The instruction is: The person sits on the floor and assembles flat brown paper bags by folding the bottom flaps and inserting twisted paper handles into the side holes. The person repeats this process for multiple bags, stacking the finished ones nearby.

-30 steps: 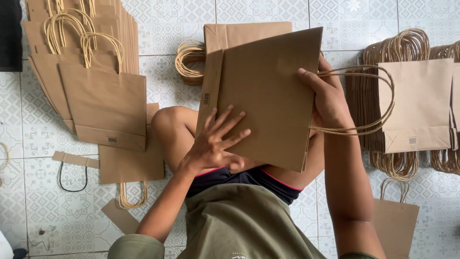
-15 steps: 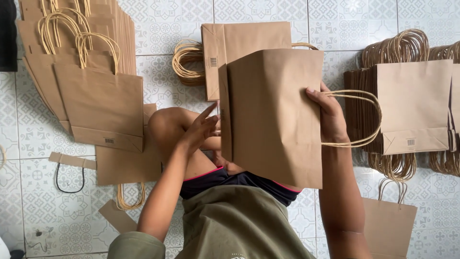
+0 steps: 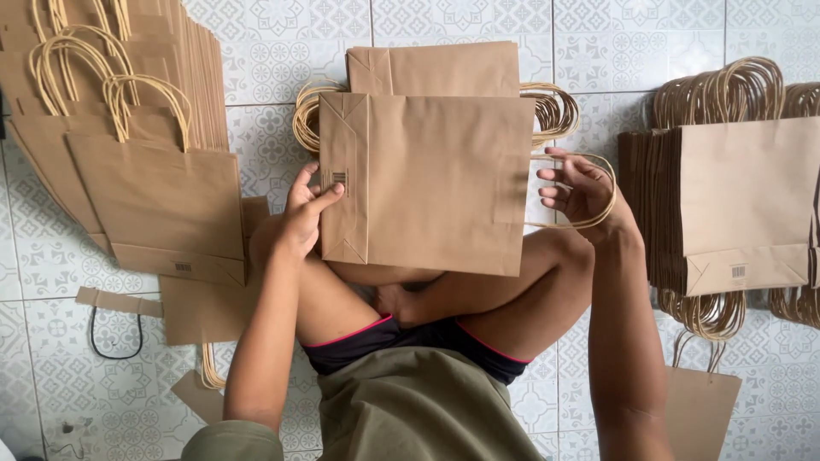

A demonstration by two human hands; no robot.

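Head view, looking down at a person sitting cross-legged on a tiled floor [image 3: 598, 34]. Both hands hold one flat brown paper bag [image 3: 436, 179] level over the knees, its long axis running left to right. The left hand [image 3: 303, 213] grips the bag's folded bottom end, thumb on top and fingers curled underneath. The right hand [image 3: 581, 188] is at the opposite, open end, fingers loosely spread, with the bag's twisted cord handle [image 3: 594, 183] looped around them; it is not clamped on the paper. A second flat bag [image 3: 436, 68] lies on the floor just beyond, partly covered. A fanned pile of bags [image 3: 154, 188] sits toward the floor's left edge, and an upright stack [image 3: 735, 205] toward the right edge.
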